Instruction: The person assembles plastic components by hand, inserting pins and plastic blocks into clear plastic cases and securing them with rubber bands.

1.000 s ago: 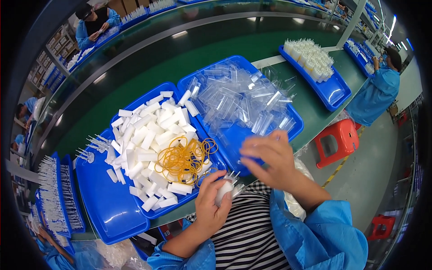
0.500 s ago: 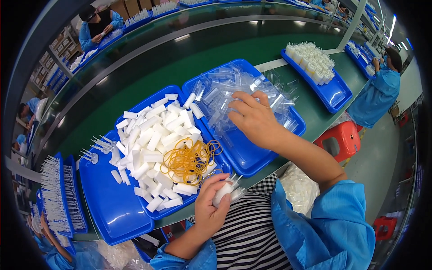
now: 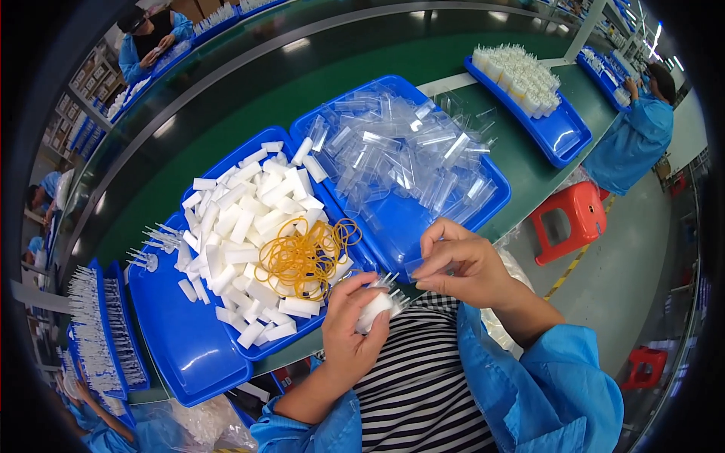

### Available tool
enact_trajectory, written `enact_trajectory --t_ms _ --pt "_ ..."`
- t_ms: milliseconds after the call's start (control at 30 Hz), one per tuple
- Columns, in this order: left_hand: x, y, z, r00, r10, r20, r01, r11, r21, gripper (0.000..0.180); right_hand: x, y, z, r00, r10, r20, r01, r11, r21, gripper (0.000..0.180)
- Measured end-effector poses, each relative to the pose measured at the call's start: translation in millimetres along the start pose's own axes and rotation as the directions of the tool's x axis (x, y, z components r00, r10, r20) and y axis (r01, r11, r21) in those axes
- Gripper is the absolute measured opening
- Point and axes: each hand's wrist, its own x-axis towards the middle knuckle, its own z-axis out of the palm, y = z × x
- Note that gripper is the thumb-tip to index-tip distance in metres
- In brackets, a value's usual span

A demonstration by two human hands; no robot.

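Note:
My left hand [image 3: 349, 321] is wrapped round a white foam piece [image 3: 373, 309] with several thin clear plastic prongs [image 3: 391, 291] sticking out of it. Just right of it, my right hand [image 3: 472, 268] pinches a small clear plastic piece [image 3: 414, 266] between thumb and fingers. Beyond my right hand, a blue tray [image 3: 423, 248] holds a heap of clear plastic pieces [image 3: 400, 151]. To the left, another blue tray [image 3: 321, 321] is piled with white foam blocks [image 3: 253, 208], and a tangle of yellow rubber bands [image 3: 302, 257] lies on top of them.
Several pronged clear parts [image 3: 147, 249] sit in a blue tray [image 3: 200, 362] at the left. Bundled white parts [image 3: 517, 79] fill a tray [image 3: 565, 143] at the far right. A red stool [image 3: 570, 219] stands beside the green bench. Co-workers [image 3: 630, 140] sit farther off.
My right hand has left the heap of clear pieces and come back beside my left hand, a clear piece now in its fingers. My left hand still holds the foam piece.

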Motion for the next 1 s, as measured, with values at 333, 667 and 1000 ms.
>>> enact_trajectory --t_ms 333,667,1000 --pt "-2 5 9 0.999 0.035 0.019 -0.038 0.989 0.143 0.024 -15 -6 20 0.968 0.244 -0.062 -0.22 0.94 0.262 0.041" --pt "-5 -3 12 0.992 0.128 0.004 -0.126 0.969 0.211 0.028 -21 5 28 0.924 0.362 -0.124 -0.271 0.847 0.457 0.036" --pt "-7 -4 12 0.994 0.106 -0.012 -0.101 0.973 0.209 0.031 -23 6 30 0.956 0.222 -0.191 -0.197 0.97 0.139 0.034"
